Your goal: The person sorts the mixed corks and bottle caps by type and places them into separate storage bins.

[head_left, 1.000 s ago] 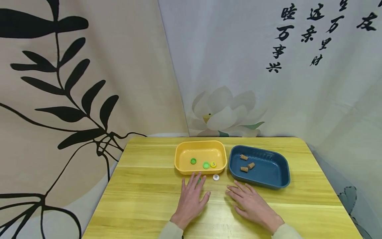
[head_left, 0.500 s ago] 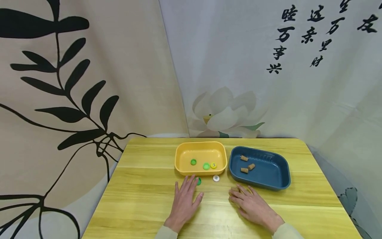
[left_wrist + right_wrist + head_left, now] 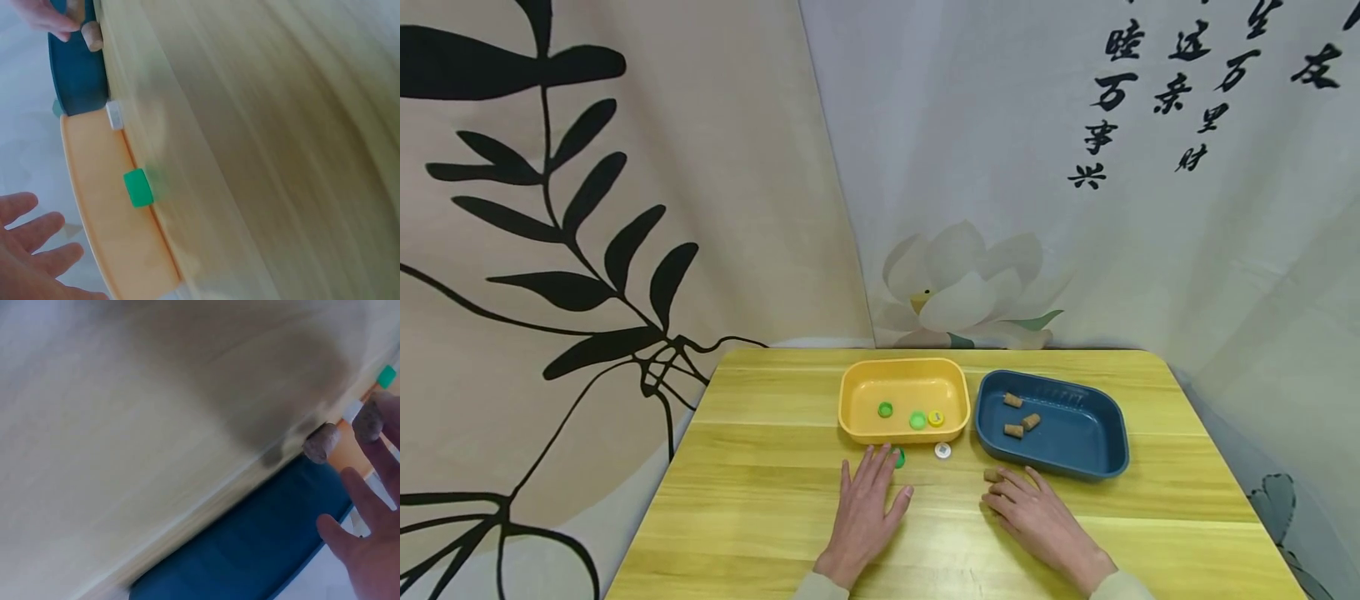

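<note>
My left hand [image 3: 861, 517] hovers palm down with spread fingers, its fingertips beside a green bottle cap [image 3: 900, 457] in the head view. In the left wrist view that green cap [image 3: 138, 187] stands in front of the yellow tray. My right hand [image 3: 1041, 512] pinches a cork [image 3: 369, 419] at its fingertips, best seen in the right wrist view; from the head this cork is hidden by the hand. A second cork [image 3: 322, 442] rests on the table close to those fingers. Beside the trays lies a white cap [image 3: 943, 450].
A yellow tray [image 3: 880, 361] holds two green caps and a yellow cap [image 3: 936, 418]. To its right, a blue tray [image 3: 1082, 433] contains three corks [image 3: 1013, 431]. Both stand toward the back of the wooden table [image 3: 760, 500], before a printed curtain [image 3: 737, 167].
My left hand has drawn back and left, uncovering the green cap. The right hand has shifted slightly right and toward me, and a cork now shows beside its fingertips.
</note>
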Motion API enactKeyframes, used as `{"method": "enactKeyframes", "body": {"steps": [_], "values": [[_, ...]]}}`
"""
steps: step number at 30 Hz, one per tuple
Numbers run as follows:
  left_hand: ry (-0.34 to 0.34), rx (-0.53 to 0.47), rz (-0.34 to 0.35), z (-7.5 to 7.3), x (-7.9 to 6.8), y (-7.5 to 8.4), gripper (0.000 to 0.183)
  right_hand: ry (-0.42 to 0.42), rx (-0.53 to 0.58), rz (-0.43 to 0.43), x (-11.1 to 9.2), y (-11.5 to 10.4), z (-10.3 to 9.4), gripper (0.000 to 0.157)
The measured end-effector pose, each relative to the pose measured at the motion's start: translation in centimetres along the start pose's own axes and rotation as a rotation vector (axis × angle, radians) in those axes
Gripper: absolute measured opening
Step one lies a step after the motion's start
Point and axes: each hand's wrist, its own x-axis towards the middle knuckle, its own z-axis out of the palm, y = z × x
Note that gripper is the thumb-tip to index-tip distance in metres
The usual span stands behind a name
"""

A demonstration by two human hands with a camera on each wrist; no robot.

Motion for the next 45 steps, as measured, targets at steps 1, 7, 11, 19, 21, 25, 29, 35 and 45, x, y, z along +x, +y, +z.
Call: {"method": "enactKeyframes", "body": {"steps": [1, 7, 11, 19, 21, 25, 29, 35, 45], "values": [[0.000, -0.004, 0.003, 0.1, 0.1, 0.1, 0.057, 0.007, 0.000, 0.007, 0.0, 0.0, -0.1, 0.028], [-0.005, 0.002, 0.027, 0.6, 0.6, 0.9, 0.058, 0.072, 0.004, 0.048, 0.0, -0.3, -1.2, 0.039], [-0.027, -0.003, 0.049, 0.9, 1.1, 2.0, 0.058, 0.135, 0.014, 0.092, 0.1, -0.2, -2.1, 0.042], [-0.060, 0.055, 0.133, 1.9, 2.9, 4.6, 0.056, 0.290, 0.014, 0.177, 0.1, 0.9, -3.4, 0.053], [-0.065, 0.075, 0.155, 2.3, 3.3, 5.2, 0.055, 0.321, 0.004, 0.216, 0.0, 1.4, -3.6, 0.064], [-0.083, 0.129, 0.201, 3.5, 4.0, 6.4, 0.053, 0.376, 0.022, 0.286, -0.2, 2.7, -4.3, 0.039], [-0.119, 0.187, 0.239, 4.7, 4.6, 7.5, 0.055, 0.414, 0.048, 0.368, -0.3, 4.1, -5.0, 0.041], [-0.164, 0.278, 0.293, 6.0, 5.6, 9.2, 0.061, 0.412, 0.051, 0.482, -0.2, 5.8, -5.7, 0.044], [-0.219, 0.400, 0.246, 7.3, 6.7, 9.9, 0.064, 0.285, 0.030, 0.604, 0.3, 7.9, -4.9, 0.038]]}}
